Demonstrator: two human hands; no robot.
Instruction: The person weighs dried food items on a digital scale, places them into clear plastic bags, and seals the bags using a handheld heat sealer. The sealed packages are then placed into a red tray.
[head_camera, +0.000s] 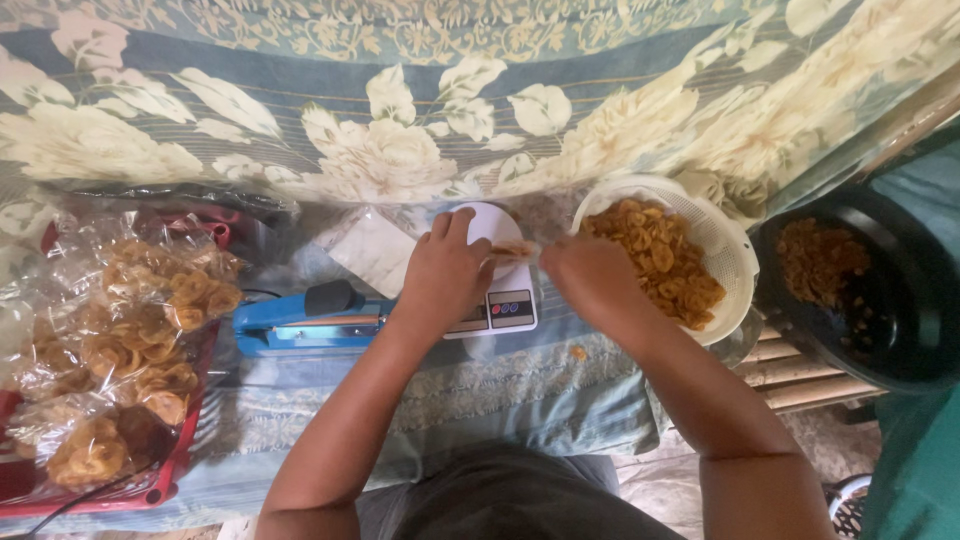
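A small bag (513, 249) of yellow chips sits over the white scale (497, 275), held between both hands. The left hand (445, 272) rests on the scale's platform, its fingers curled round the bag's left end. The right hand (590, 275) grips the bag's right end with its fingers closed; the bag itself is mostly hidden, so its shape is hard to judge, and it seems to be clear plastic.

Just beside the right hand stands a white basket (725, 250) heaped with chips, touching the wrist. Further right, a black pan (905, 330) holds darker crumbs and sits on wooden slats (800, 375).

Left of the scale lies a blue sealer (300, 322) with a black knob, and above it a flat clear packet (372, 250). At the far left a red tray (185, 440) is piled with filled bags (120, 350) of chips. Everything rests on a blue cloth (480, 395), with a floral sheet (400, 110) behind it.
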